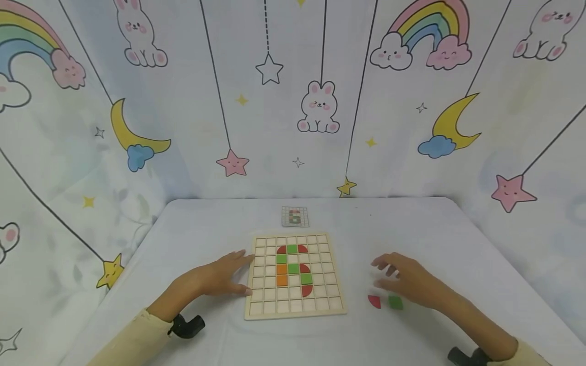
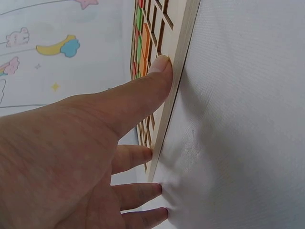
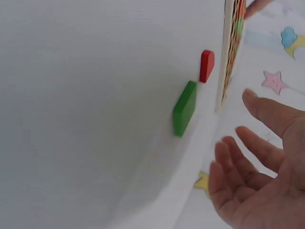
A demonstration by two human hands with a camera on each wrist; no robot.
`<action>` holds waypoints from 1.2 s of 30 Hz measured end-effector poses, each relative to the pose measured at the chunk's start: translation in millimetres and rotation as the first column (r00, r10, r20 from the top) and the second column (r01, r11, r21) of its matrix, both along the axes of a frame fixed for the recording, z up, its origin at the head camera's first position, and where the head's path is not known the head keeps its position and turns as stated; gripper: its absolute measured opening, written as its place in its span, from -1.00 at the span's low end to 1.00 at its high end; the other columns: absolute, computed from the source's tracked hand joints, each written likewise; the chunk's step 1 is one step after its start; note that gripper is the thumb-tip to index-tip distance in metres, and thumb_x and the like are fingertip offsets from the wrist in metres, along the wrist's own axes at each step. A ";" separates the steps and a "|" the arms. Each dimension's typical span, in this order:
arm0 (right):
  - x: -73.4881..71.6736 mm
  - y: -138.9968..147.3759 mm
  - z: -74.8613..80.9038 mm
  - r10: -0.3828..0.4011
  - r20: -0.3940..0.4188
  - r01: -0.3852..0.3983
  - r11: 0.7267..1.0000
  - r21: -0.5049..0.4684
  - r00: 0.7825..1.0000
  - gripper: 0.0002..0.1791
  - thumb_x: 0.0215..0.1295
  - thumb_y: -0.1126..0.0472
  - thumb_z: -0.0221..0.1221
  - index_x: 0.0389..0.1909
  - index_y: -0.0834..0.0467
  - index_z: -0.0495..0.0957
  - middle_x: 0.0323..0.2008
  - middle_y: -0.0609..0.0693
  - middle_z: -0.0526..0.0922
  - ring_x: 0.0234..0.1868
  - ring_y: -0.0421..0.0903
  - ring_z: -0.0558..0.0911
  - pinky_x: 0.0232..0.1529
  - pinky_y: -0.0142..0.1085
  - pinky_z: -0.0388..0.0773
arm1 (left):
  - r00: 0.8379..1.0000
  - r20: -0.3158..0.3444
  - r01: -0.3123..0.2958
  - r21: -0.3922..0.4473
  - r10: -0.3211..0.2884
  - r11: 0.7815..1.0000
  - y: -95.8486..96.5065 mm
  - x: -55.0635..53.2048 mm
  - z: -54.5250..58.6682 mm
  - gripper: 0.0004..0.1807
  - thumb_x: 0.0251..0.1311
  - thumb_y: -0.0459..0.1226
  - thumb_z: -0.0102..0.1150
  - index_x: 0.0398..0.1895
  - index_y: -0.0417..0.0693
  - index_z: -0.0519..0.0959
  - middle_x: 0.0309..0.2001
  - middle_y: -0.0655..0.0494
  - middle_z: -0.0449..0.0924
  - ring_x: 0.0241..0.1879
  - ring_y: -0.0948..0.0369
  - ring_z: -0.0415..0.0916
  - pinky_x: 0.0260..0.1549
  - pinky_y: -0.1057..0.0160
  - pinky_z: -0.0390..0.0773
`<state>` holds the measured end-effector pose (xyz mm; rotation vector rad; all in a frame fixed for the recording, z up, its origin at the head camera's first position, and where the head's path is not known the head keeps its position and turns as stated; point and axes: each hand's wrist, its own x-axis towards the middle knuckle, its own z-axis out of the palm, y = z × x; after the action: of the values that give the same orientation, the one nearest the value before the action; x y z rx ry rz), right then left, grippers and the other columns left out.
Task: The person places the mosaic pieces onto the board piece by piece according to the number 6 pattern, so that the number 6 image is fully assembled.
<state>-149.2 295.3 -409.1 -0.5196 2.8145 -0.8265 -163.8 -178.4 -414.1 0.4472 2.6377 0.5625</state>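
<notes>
A wooden grid board [image 1: 270,307] lies on the white table, with red quarter-round, green square and orange square tiles set in some of its cells. My left hand [image 1: 220,276] rests at the board's left edge; its thumb [image 2: 143,90] touches the rim in the left wrist view. To the right of the board my right hand [image 1: 407,278] hovers with loosely bent fingers and nothing between them. Just below it on the table lie a red quarter-round tile [image 1: 375,301] and a green square tile [image 1: 396,302], both also visible in the right wrist view.
Behind the board lies a small card [image 1: 295,217] printed with a grid and coloured pattern. A white cloth covers the table [image 1: 206,340]. A patterned curtain [image 1: 284,137] with rabbits, stars and moons hangs behind and at the sides. Each wrist wears a black camera.
</notes>
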 end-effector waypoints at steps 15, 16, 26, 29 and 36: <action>26.8 35.7 -13.7 -0.078 0.155 0.071 0.996 0.050 0.985 -0.50 0.14 0.08 0.55 0.06 0.10 0.61 -0.04 -0.11 0.65 0.09 -0.06 0.59 0.09 -0.13 0.66 | 1.000 -0.006 0.003 -0.011 -0.003 1.000 -1.8 -3.0 -6.7 0.06 0.20 0.18 0.47 0.67 0.05 0.22 0.67 -0.23 0.04 0.65 -0.21 -0.02 0.55 -0.30 0.14; 27.4 36.0 -14.3 -0.077 0.154 0.070 0.996 0.049 0.985 -0.53 0.15 0.10 0.54 0.04 0.09 0.62 -0.05 -0.12 0.64 0.08 -0.06 0.59 0.08 -0.15 0.66 | 1.000 -0.006 -0.001 -0.014 0.001 1.000 -1.8 -3.0 -7.0 0.06 0.19 0.18 0.47 0.67 0.07 0.22 0.67 -0.22 0.04 0.66 -0.20 -0.02 0.56 -0.29 0.13; 28.4 37.9 -18.3 -0.035 0.084 0.033 0.999 0.024 0.996 -0.71 0.30 0.11 0.44 -0.03 0.06 0.64 -0.10 -0.18 0.65 0.01 -0.09 0.64 0.02 -0.27 0.69 | 1.000 -0.009 0.002 -0.025 -0.003 1.000 -1.3 -1.0 -3.7 0.06 0.19 0.19 0.47 0.67 0.06 0.21 0.67 -0.24 0.04 0.65 -0.22 -0.01 0.54 -0.32 0.14; 28.1 36.7 -18.6 -0.048 0.076 0.046 0.999 0.028 0.996 -0.72 0.30 0.11 0.44 -0.04 0.05 0.64 -0.12 -0.19 0.66 -0.01 -0.11 0.64 0.00 -0.32 0.68 | 1.000 -0.009 0.002 -0.027 -0.002 1.000 -1.2 -1.5 -3.5 0.06 0.20 0.20 0.46 0.68 0.07 0.21 0.67 -0.22 0.03 0.66 -0.20 -0.02 0.54 -0.32 0.14; 24.7 32.4 -17.4 -0.061 0.064 0.060 0.998 0.016 0.996 -0.70 0.31 0.10 0.44 -0.02 0.09 0.66 -0.11 -0.15 0.70 0.00 -0.10 0.65 0.01 -0.22 0.70 | 1.000 -0.002 -0.001 -0.028 0.001 1.000 -1.5 -2.7 -4.9 0.06 0.20 0.20 0.46 0.68 0.09 0.20 0.68 -0.21 0.02 0.66 -0.19 -0.03 0.55 -0.30 0.13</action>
<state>-124.5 327.7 -426.5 -0.3992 2.7872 -0.8183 -166.5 -179.8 -418.9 0.4378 2.6440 0.5258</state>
